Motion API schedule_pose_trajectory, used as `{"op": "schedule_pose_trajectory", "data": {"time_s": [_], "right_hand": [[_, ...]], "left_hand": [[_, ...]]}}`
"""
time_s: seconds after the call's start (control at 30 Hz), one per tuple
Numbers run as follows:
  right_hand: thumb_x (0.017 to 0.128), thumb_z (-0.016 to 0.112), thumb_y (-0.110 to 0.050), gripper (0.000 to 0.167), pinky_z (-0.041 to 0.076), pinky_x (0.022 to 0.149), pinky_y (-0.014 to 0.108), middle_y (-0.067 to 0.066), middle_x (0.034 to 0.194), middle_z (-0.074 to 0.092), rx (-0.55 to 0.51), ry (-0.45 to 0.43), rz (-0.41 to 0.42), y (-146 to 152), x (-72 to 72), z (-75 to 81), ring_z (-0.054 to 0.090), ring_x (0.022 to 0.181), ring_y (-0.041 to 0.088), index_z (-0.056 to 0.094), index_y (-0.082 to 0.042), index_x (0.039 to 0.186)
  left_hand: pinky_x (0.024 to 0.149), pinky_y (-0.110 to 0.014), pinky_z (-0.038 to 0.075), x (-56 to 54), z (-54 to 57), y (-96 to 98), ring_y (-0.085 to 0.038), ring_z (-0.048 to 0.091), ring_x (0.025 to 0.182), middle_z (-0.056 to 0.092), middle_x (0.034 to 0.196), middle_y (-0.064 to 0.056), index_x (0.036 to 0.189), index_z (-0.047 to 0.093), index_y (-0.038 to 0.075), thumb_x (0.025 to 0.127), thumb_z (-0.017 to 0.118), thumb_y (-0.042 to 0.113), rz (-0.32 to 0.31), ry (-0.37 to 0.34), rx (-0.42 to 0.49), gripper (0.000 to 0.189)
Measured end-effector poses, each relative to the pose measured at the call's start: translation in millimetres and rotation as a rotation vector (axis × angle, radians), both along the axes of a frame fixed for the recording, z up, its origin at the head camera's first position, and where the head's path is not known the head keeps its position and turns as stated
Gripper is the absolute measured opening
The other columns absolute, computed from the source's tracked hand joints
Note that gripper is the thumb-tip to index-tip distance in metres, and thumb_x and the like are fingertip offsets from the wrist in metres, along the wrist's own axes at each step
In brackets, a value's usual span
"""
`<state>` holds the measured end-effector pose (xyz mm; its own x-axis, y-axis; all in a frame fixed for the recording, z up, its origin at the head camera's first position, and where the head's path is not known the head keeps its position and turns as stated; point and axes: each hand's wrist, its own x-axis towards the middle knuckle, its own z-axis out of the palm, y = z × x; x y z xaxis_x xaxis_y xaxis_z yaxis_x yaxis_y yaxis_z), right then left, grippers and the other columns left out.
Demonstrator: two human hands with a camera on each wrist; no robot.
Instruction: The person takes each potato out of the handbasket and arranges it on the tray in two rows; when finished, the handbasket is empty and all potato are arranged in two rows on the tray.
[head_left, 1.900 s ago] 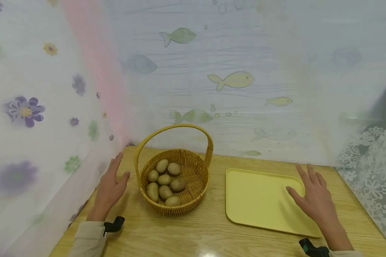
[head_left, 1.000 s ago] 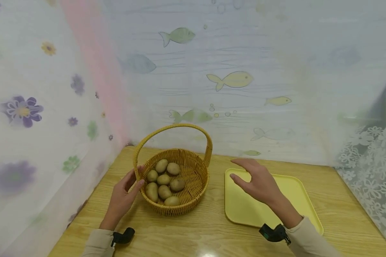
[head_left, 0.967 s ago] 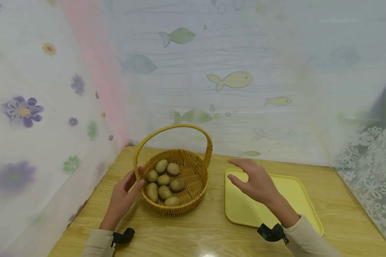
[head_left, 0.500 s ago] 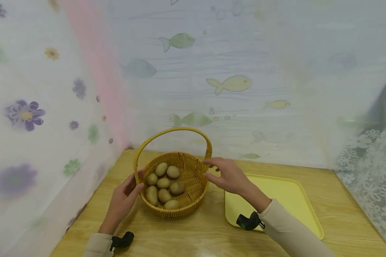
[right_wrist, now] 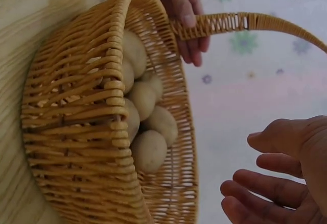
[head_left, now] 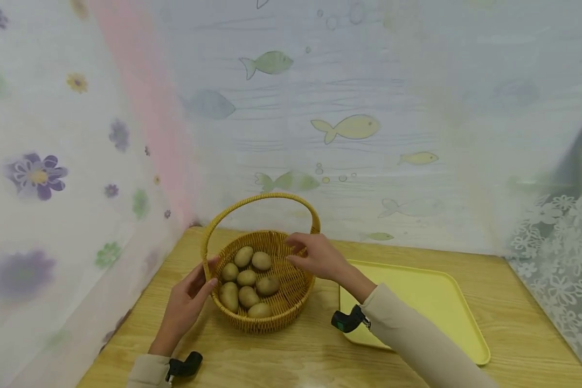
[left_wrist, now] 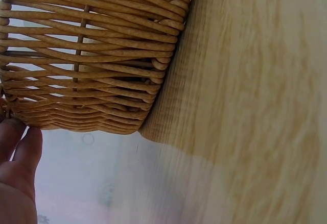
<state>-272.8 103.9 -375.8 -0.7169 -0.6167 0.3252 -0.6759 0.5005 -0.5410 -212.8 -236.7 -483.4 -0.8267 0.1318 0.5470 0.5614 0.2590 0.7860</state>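
A round wicker basket [head_left: 262, 325] with a tall arched handle stands on the wooden table, several potatoes [head_left: 247, 278] gathered on its left side. My left hand [head_left: 184, 304] grips the basket at the left foot of the handle, thumb in front and fingers behind, as the right wrist view shows. Over the basket's right half hovers my right hand [head_left: 317, 257], fingers loosely bent and nothing between them. In the right wrist view this right hand [right_wrist: 286, 173] is apart from the potatoes, above the basket's mouth. The left wrist view shows fingertips [left_wrist: 28, 145] at the woven wall.
To the right of the basket lies a shallow yellow tray [head_left: 431, 291], partly covered by my right sleeve [head_left: 417, 337]. Behind the table hangs a pale sheet [head_left: 349, 178] printed with fish, and a flowered sheet [head_left: 77, 215] borders the left side.
My left hand has come right to the basket and taken hold at the handle's foot. The right hand has travelled left from the tray to over the basket. Basket and potatoes stay put.
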Motion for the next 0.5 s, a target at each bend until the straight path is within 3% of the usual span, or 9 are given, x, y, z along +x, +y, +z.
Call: {"op": "schedule_pose_trajectory", "data": {"time_s": [0.5], "right_hand": [[0.103,0.07,-0.014,0.037,0.06,0.09,0.039,0.017,0.132,0.066,0.004,-0.148,-0.026,-36,-20.5,-8.3,0.068,0.111,0.03,0.064,-0.002,0.138]], "left_hand": [[0.105,-0.023,0.05,0.5,1.6,-1.9,-0.035,0.05,0.138,0.048,0.152,-0.028,0.156,0.045,-0.002,0.106,0.057,-0.004,-0.064,0.003,0.034,0.052]]}}
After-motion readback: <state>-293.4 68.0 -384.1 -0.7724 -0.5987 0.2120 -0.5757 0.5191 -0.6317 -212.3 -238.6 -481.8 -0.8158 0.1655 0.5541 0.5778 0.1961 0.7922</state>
